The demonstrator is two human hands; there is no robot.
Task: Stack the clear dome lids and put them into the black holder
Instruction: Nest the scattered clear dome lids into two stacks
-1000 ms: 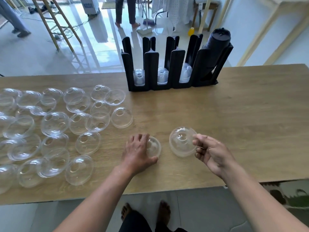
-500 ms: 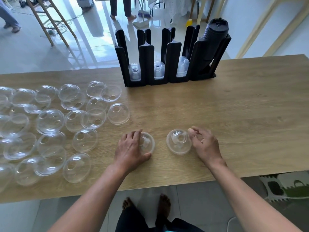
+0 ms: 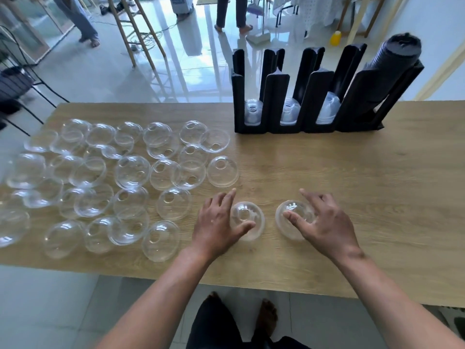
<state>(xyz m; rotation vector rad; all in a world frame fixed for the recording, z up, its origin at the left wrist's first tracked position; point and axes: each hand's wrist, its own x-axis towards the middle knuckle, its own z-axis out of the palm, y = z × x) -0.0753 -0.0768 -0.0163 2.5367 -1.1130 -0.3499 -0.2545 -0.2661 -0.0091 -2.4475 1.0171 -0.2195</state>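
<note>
Both hands rest on clear dome lids near the front edge of the wooden table (image 3: 377, 187). On the left, the left hand (image 3: 216, 222) lies with fingers spread, its thumb curling round the near rim of one lid (image 3: 247, 220) without clearly pinching it. Just to the right, the right hand (image 3: 324, 222) cups a second lid (image 3: 289, 220), fingers splayed over the dome; whether it grips or only touches, I cannot tell. The two lids sit dome-up, close together but apart.

To stack them well, it looks wise to lift one by its rim, centre it over the other and press lightly so the domes nest without cracking the thin plastic.

Further left, many loose lids (image 3: 130, 170) crowd the table, some overlapping. At the far side stands the black holder (image 3: 276, 96), with short lid stacks low in three slots and a tall dark stack (image 3: 392, 69) in the rightmost. No brand, label or writing can be read anywhere.
</note>
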